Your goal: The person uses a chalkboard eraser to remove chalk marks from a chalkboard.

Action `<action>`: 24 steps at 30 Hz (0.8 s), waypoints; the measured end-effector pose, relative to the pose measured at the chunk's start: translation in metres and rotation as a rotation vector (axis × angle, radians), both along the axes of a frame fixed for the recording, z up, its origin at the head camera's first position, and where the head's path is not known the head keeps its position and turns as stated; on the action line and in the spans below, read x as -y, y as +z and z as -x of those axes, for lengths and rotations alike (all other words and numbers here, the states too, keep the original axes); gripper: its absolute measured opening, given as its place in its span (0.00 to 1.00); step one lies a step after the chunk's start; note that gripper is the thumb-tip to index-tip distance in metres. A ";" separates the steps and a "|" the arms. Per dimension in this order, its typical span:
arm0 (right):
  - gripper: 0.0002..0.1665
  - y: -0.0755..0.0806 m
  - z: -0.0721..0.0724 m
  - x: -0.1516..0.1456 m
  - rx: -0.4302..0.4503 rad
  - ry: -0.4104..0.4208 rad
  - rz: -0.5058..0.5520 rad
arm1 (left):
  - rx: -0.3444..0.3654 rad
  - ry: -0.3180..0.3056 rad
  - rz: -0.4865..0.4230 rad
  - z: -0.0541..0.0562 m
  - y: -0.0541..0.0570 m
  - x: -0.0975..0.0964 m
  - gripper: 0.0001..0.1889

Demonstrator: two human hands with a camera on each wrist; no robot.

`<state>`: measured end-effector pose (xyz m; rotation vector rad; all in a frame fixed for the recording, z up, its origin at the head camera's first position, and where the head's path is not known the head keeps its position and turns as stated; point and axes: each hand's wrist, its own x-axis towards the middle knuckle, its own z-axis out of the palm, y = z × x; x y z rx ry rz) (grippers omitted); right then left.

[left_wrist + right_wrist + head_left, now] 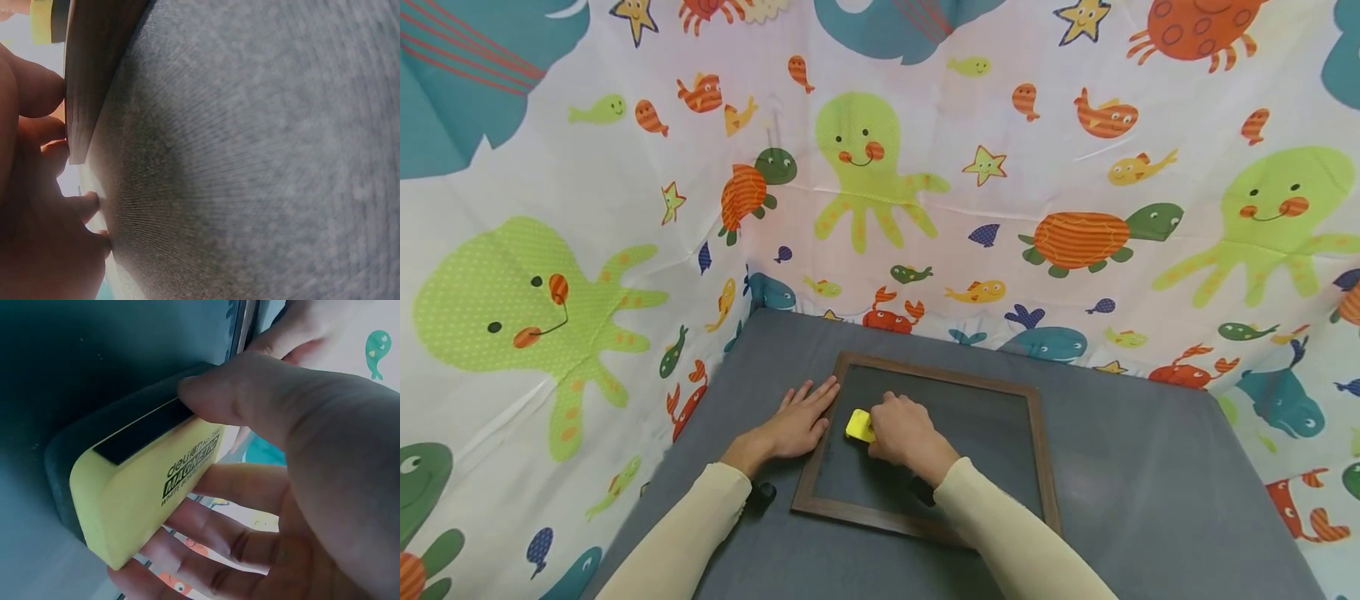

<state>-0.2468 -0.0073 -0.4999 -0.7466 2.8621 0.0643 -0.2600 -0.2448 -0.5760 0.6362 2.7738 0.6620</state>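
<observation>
A blackboard [955, 425] with a brown wooden frame lies flat on the grey table. My right hand [906, 429] grips a yellow whiteboard eraser [150, 487], thumb on one long side and fingers on the other. Its dark felt side is against the board's left part, and "MAGNETIC" is printed on the yellow body. My left hand [797, 421] rests with spread fingers at the frame's left edge [823, 433]. In the left wrist view, the fingers [40, 87] touch the wooden side and the grey cloth.
Grey cloth covers the table [1135, 475] around the board. A white curtain [925, 125] printed with sea animals hangs behind and along both sides. Dark straps [762, 497] sit at the wrists, below the cream sleeves.
</observation>
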 end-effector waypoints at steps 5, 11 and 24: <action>0.25 0.005 -0.013 -0.005 0.012 0.036 -0.014 | -0.006 -0.010 -0.004 0.001 0.000 -0.001 0.36; 0.23 0.008 -0.026 -0.013 0.027 0.059 -0.003 | -0.014 -0.011 0.000 0.001 0.000 -0.001 0.36; 0.24 0.047 -0.010 -0.099 0.069 -0.027 0.212 | -0.008 -0.023 -0.030 0.001 -0.003 0.001 0.36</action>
